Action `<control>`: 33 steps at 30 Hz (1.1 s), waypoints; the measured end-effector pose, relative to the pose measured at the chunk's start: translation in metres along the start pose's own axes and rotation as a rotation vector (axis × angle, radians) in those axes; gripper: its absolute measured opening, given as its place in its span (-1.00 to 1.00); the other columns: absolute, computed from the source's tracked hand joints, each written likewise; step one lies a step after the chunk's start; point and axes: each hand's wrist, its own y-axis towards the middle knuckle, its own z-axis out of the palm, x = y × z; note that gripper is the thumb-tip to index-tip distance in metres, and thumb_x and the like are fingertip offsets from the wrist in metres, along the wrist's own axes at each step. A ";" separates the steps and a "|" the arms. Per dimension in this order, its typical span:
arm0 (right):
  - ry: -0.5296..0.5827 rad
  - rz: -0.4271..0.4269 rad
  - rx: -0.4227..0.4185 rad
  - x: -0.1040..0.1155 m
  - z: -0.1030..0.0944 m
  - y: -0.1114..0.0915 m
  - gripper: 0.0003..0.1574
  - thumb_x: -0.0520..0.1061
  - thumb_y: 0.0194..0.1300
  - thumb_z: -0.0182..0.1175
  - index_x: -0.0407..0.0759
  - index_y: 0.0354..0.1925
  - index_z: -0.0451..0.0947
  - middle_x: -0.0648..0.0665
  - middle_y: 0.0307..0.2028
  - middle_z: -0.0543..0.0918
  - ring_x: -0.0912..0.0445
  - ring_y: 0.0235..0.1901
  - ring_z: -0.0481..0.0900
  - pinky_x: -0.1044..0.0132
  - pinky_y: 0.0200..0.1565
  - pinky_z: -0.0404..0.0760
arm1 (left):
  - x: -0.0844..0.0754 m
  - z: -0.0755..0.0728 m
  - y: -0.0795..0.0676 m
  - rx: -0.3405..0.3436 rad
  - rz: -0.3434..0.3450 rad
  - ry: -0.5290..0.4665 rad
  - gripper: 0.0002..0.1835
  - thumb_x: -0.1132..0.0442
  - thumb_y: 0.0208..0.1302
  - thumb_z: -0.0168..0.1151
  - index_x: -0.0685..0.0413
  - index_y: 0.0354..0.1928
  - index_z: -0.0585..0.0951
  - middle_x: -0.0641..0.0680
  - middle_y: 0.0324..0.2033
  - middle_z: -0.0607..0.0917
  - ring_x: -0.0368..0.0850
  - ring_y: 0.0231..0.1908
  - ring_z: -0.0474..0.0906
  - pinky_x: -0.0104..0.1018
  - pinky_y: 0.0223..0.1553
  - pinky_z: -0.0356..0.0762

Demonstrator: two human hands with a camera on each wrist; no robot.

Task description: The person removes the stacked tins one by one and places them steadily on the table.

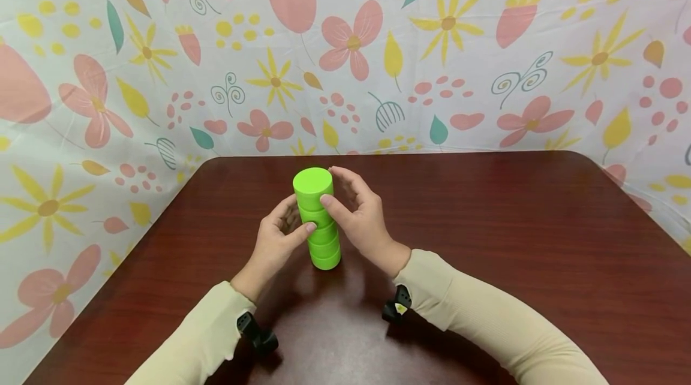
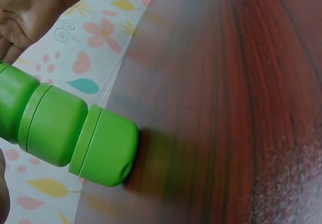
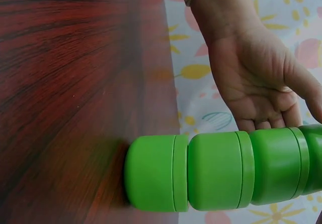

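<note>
A tall stack of bright green lidded jars (image 1: 323,217) stands upright on the dark table. My left hand (image 1: 275,241) holds the stack around its middle, thumb across the front and fingers reaching behind. Higher up, my right hand (image 1: 363,211) grips the top jar, its thumb on the near side and its other fingers partly hidden behind. The bottom jar (image 3: 153,173) meets the tabletop in the right wrist view, where a band shows where each lid sits. In the left wrist view the lower jars (image 2: 110,146) show, with the stack's upper part out of frame.
The glossy reddish-brown table (image 1: 513,223) stretches out on both sides of the stack. Behind it hangs a white cloth (image 1: 410,109) printed with flowers and leaves. A small black camera (image 1: 258,334) is strapped at the left wrist, another black camera (image 1: 397,306) at the right.
</note>
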 end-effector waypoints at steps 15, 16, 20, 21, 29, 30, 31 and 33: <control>0.074 0.063 0.022 0.002 0.005 0.008 -0.38 -0.10 0.21 0.13 -0.31 0.20 0.33 -0.25 0.10 0.51 0.04 0.14 0.47 0.17 0.13 0.45 | 0.000 0.003 0.002 -0.027 0.055 -0.023 -0.47 0.51 0.13 0.19 0.36 0.19 0.38 -0.11 -0.09 0.62 -0.25 -0.03 0.55 -0.37 0.03 0.48; 0.079 0.070 0.024 0.002 0.006 0.008 -0.39 -0.10 0.20 0.13 -0.30 0.20 0.33 -0.25 0.09 0.52 0.04 0.13 0.48 0.18 0.12 0.45 | 0.000 0.003 0.002 -0.026 0.055 -0.026 -0.48 0.52 0.13 0.18 0.36 0.19 0.38 -0.13 -0.10 0.62 -0.25 -0.03 0.55 -0.36 0.02 0.48; 0.089 0.086 0.028 0.002 0.007 0.008 -0.38 -0.09 0.20 0.13 -0.28 0.20 0.34 -0.26 0.07 0.54 0.03 0.10 0.50 0.20 0.08 0.49 | -0.001 0.003 0.003 -0.024 0.043 -0.025 -0.49 0.51 0.15 0.18 0.34 0.19 0.38 -0.18 -0.12 0.63 -0.25 -0.04 0.55 -0.35 0.02 0.48; 0.089 0.089 0.028 0.002 0.007 0.008 -0.38 -0.09 0.20 0.13 -0.29 0.20 0.33 -0.26 0.06 0.54 0.03 0.09 0.50 0.19 0.07 0.50 | -0.001 0.003 0.003 -0.025 0.042 -0.024 -0.49 0.51 0.15 0.18 0.34 0.19 0.38 -0.18 -0.12 0.63 -0.25 -0.05 0.55 -0.35 0.01 0.49; 0.090 0.095 0.035 0.003 0.008 0.008 -0.39 -0.13 0.19 0.14 -0.29 0.20 0.33 -0.28 0.03 0.56 0.00 0.03 0.54 0.18 -0.01 0.55 | 0.000 0.004 0.003 -0.028 0.043 -0.036 -0.50 0.51 0.15 0.17 0.36 0.18 0.39 -0.18 -0.13 0.64 -0.26 -0.07 0.56 -0.39 -0.02 0.50; 0.088 0.097 0.036 0.003 0.008 0.008 -0.39 -0.13 0.19 0.14 -0.29 0.19 0.34 -0.28 0.02 0.56 0.01 0.02 0.55 0.21 -0.02 0.55 | 0.000 0.004 0.003 -0.028 0.044 -0.037 -0.50 0.51 0.15 0.17 0.36 0.18 0.39 -0.18 -0.13 0.64 -0.26 -0.07 0.56 -0.39 -0.02 0.50; 0.086 0.099 0.036 0.004 0.008 0.008 -0.39 -0.13 0.19 0.14 -0.29 0.19 0.34 -0.28 0.02 0.57 0.01 0.02 0.55 0.24 -0.03 0.55 | 0.000 0.004 0.003 -0.028 0.045 -0.038 -0.50 0.51 0.16 0.18 0.36 0.17 0.39 -0.19 -0.13 0.64 -0.26 -0.07 0.56 -0.39 -0.02 0.50; 0.081 0.100 0.037 0.004 0.008 0.008 -0.39 -0.14 0.18 0.15 -0.29 0.19 0.34 -0.28 0.01 0.57 0.01 0.01 0.56 0.28 -0.04 0.55 | 0.000 0.004 0.003 -0.026 0.047 -0.038 -0.50 0.51 0.16 0.18 0.36 0.18 0.39 -0.19 -0.12 0.64 -0.26 -0.07 0.56 -0.39 -0.02 0.50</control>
